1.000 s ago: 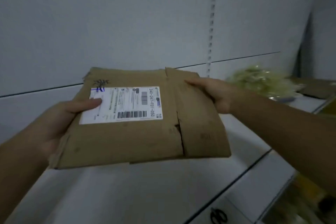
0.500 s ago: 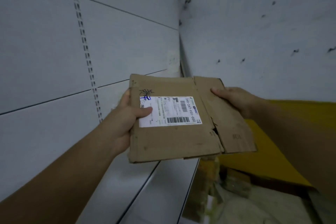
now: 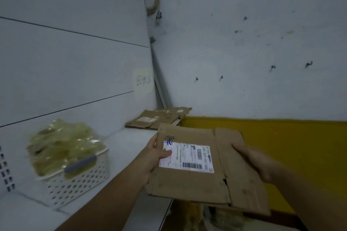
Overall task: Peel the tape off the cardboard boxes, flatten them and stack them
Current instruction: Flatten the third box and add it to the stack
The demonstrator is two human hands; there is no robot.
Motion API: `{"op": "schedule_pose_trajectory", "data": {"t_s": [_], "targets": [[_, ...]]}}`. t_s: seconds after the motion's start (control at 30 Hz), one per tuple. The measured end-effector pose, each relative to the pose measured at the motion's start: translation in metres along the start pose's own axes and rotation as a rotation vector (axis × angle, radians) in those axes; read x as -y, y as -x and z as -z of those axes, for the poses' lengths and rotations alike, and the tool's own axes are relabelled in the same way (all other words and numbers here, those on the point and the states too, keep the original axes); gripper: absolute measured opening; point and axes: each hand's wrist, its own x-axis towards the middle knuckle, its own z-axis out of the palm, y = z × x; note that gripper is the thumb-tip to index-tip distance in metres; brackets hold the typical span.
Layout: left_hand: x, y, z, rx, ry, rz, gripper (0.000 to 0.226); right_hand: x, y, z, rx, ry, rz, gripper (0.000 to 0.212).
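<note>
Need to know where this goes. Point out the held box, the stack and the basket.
held box [image 3: 189, 184]: head view, bare cardboard below the label.
stack [image 3: 159, 118]: head view, top sheet of the flattened boxes on the shelf.
basket [image 3: 82, 184]: head view, perforated front wall.

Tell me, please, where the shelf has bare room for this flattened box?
Bare shelf lies between the white basket and the stack of flattened boxes in the corner. The basket end is crowded, heaped with tape.

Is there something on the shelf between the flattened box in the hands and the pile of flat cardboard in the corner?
Nothing visible. The flattened box is held by the left hand and right hand; bare shelf leads to the pile. The white basket stands off to the left.
</note>
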Motion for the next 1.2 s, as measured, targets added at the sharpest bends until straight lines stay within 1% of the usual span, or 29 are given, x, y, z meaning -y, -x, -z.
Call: {"op": "schedule_pose_trajectory", "data": {"t_s": [0.2,0.27,0.4,0.53,0.6,0.67,0.73,0.87,0.93,1.03,1.1,1.2], "targets": [[0.022,-0.082,-0.022,0.017,0.008,0.064,0.061,0.007,-0.055,0.033,-0.019,0.042,-0.022,0.031],[0.023,-0.109,-0.023,0.029,0.015,0.06,0.058,0.014,-0.076,0.034,-0.045,0.042,0.002,0.024],[0.018,-0.17,-0.02,0.055,0.03,0.053,0.054,0.029,-0.125,0.031,-0.14,0.058,0.019,0.026],[0.019,-0.237,-0.024,0.107,0.047,0.087,0.045,0.04,-0.172,0.037,-0.244,0.075,0.022,0.028],[0.022,-0.268,-0.032,0.142,0.047,0.109,0.052,0.047,-0.193,0.043,-0.282,0.08,0.025,0.031],[0.027,-0.295,-0.038,0.153,0.056,0.131,0.059,0.053,-0.215,0.049,-0.302,0.1,0.049,0.028],[0.03,-0.319,-0.043,0.154,0.056,0.129,0.059,0.056,-0.238,0.054,-0.325,0.119,0.059,0.025],[0.028,-0.357,-0.053,0.16,0.044,0.122,0.049,0.063,-0.293,0.065,-0.295,0.136,0.07,0.032],[0.028,-0.375,-0.06,0.147,0.051,0.105,0.046,0.067,-0.322,0.074,-0.26,0.131,0.095,0.032],[0.023,-0.404,-0.076,0.087,0.034,0.096,0.054,0.072,-0.363,0.093,-0.219,0.142,0.164,0.03],[0.015,-0.426,-0.088,0.021,0.023,0.086,0.061,0.081,-0.393,0.107,-0.192,0.193,0.212,0.032],[0.003,-0.449,-0.101,-0.071,0.016,0.037,0.065,0.096,-0.439,0.11,-0.133,0.236,0.251,0.038]]}}
